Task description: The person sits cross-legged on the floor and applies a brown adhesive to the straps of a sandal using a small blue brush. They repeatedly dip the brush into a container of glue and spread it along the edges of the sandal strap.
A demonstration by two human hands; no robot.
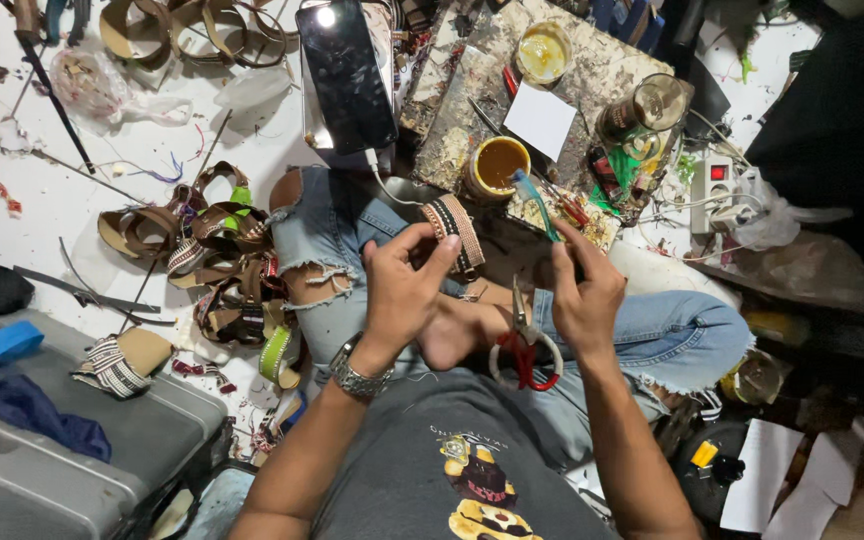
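Woven strap (455,232) — a striped band in black, tan and red — is pinched in the left hand (404,290), thumb and fingers clamped on its lower end above the lap. Right hand (584,296) has fingers closed around a teal-handled brush (537,203), bristle end raised beside the glue pot (498,165). Judged step: gluing the band. Next move likely calls for bringing brush tip to strap face — steady, light. Red-handled scissors (525,352) rest on the lap between both wrists.
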